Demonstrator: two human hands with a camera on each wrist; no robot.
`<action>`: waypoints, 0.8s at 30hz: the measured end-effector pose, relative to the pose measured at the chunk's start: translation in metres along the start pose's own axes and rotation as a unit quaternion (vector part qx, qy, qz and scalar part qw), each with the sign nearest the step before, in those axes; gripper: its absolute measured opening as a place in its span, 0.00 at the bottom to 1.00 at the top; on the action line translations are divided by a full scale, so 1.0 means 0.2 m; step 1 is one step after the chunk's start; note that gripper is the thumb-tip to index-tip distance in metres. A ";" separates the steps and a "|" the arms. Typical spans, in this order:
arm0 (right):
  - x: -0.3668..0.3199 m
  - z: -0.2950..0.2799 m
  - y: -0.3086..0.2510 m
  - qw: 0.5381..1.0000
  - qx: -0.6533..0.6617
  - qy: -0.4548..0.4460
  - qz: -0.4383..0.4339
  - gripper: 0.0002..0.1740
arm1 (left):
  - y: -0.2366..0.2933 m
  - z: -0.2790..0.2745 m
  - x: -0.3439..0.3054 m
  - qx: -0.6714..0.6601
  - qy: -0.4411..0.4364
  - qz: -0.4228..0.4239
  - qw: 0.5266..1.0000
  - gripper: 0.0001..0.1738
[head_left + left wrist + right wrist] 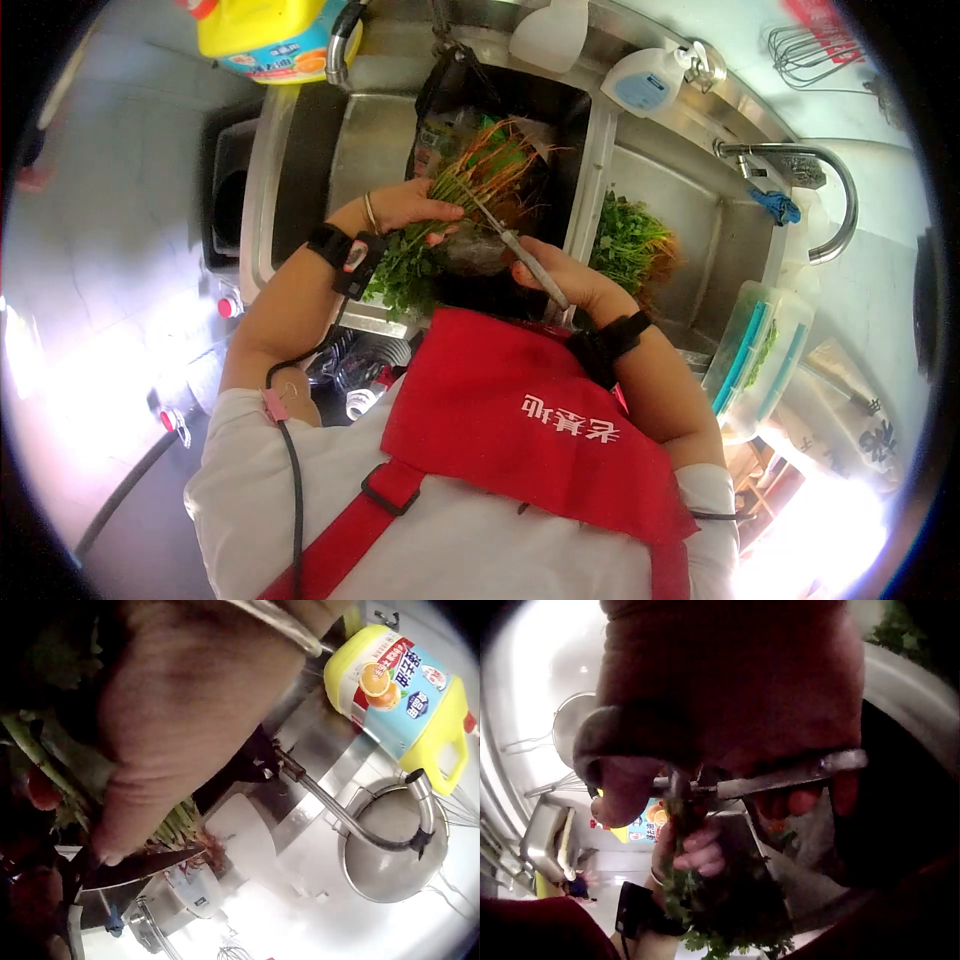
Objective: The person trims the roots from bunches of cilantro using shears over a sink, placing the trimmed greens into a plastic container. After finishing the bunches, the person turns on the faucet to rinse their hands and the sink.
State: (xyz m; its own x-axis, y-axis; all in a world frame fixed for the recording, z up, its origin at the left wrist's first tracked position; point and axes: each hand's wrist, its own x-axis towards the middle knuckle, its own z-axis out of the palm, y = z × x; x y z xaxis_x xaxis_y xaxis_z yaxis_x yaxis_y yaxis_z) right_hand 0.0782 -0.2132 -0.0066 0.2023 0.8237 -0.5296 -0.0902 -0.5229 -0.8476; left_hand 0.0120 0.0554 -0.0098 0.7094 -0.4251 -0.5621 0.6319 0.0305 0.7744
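Note:
A bunch of leafy coriander (408,268) with long stems and brown roots is gripped by my left hand (405,203), leaves toward my body and roots pointing away over the black-lined middle basin (563,105). My right hand (570,278) holds grey-handled scissors (535,262), whose blades lie across the stems just beyond the left hand. In the right wrist view a handle loop goes round the thumb, and the fingers curl at the other handle (780,777). The left wrist view shows a dark blade (142,868) beside the left hand (172,712) and the root ends (214,851).
A second coriander bunch (625,240) lies in the right sink basin (690,190). Behind the sink stand a yellow jug (275,40) and a white soap bottle (645,82). A curved tap (845,185) is at right, above a clear lidded container (760,360).

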 end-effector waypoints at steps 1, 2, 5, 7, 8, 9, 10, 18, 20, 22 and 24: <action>0.00 0.00 0.00 1.000 0.008 -0.003 0.005 0.34 | -0.01 -0.01 0.01 0.000 -0.001 -0.002 1.000 0.16; 0.01 0.00 0.02 1.000 0.009 -0.003 0.005 0.34 | -0.02 -0.02 0.02 0.003 -0.022 -0.006 1.000 0.16; 0.03 0.01 0.05 0.999 0.004 -0.011 0.038 0.27 | -0.06 -0.02 0.06 -0.031 -0.055 -0.009 0.998 0.15; 0.02 0.02 0.01 0.994 0.062 -0.006 0.091 0.26 | -0.07 -0.02 0.08 -0.068 -0.066 -0.008 0.995 0.15; 0.02 0.03 0.02 0.994 0.065 -0.005 0.091 0.26 | -0.08 -0.03 0.09 -0.063 -0.057 -0.029 0.996 0.16; 0.02 0.03 0.03 0.993 0.079 -0.003 0.092 0.26 | -0.08 -0.03 0.10 -0.058 -0.048 -0.050 0.996 0.16; 0.03 0.03 0.04 0.992 0.092 0.000 0.092 0.26 | -0.08 -0.04 0.10 -0.057 -0.050 -0.052 0.996 0.16; 0.08 0.04 0.18 0.990 0.101 -0.003 0.100 0.31 | -0.16 -0.07 0.18 -0.054 -0.075 -0.109 0.990 0.16; 0.08 0.05 0.18 0.987 0.103 -0.004 0.123 0.33 | -0.12 -0.07 0.19 -0.036 -0.085 -0.120 0.988 0.17; 0.09 0.05 0.17 0.988 0.035 0.036 0.147 0.35 | -0.10 -0.07 0.20 -0.018 -0.095 -0.131 0.987 0.19; 0.10 0.04 0.17 0.985 0.024 0.036 0.169 0.36 | -0.11 -0.09 0.22 -0.016 -0.095 -0.138 0.986 0.18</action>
State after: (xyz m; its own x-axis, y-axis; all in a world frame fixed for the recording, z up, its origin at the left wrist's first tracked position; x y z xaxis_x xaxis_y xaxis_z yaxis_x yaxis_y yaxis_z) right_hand 0.0706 -0.2130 -0.0455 0.2214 0.5865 -0.7791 -0.2092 -0.7518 -0.6253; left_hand 0.0348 0.0516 -0.0572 0.4402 -0.5833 -0.6827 0.8038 -0.0829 0.5891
